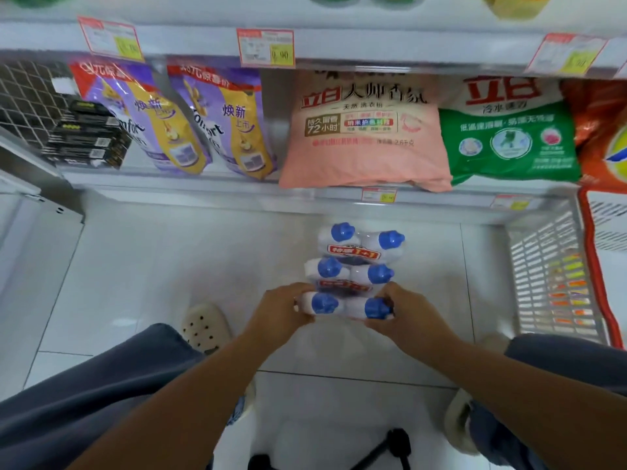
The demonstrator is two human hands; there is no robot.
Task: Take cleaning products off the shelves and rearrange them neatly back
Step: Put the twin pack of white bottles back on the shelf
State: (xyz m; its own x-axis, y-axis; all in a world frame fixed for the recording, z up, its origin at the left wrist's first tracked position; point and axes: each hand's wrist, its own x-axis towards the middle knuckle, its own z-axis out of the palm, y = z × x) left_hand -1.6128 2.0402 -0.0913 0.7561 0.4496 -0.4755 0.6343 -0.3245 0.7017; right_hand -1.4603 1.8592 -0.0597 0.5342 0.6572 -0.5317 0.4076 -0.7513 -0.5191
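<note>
Three twin packs of white bottles with blue caps stand in a row on the white tiled floor below the shelf. My left hand and my right hand both grip the nearest twin pack from its two sides. The middle twin pack touches it, and the far twin pack stands behind, close to the shelf edge. On the shelf above stand two purple softener pouches, a pink detergent bag, a green detergent bag and an orange bag.
Black boxes are stacked at the shelf's left end beside a wire grid. A white plastic basket with a red-edged basket behind it stands on the floor at right. My knees and pale clogs flank the bottles. A black stool base is below.
</note>
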